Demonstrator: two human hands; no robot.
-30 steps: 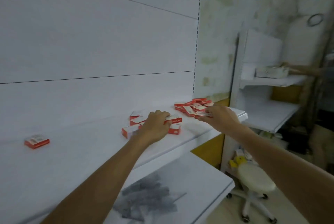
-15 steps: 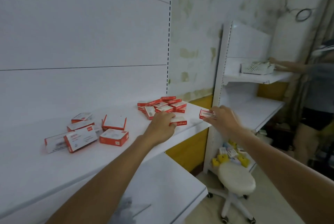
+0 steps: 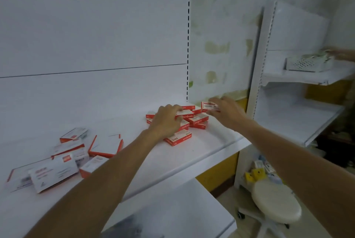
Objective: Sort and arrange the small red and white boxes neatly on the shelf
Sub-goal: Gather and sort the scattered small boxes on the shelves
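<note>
- Step in hand: gathering the loose pile [image 3: 197, 120] of red and white boxes at the right end of the shelf [image 3: 215, 141].
- The left hand [image 3: 166, 121] curls its fingers over the top box [image 3: 185, 113] of that pile, gripping it.
- The right hand [image 3: 225, 111] pinches 1 lone box [image 3: 208, 106] at the pile's far edge.
- Further left, other boxes [image 3: 67, 153] lie scattered.
- Next, likely: set the 2 held boxes down square, edges aligned.

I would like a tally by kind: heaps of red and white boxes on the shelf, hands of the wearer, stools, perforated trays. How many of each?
Heaps of boxes on the shelf: 2 (left heap, right heap)
Wearer's hands: 2 (left hand, right hand)
Stools: 1
Perforated white trays: 1
Total: 6
</note>
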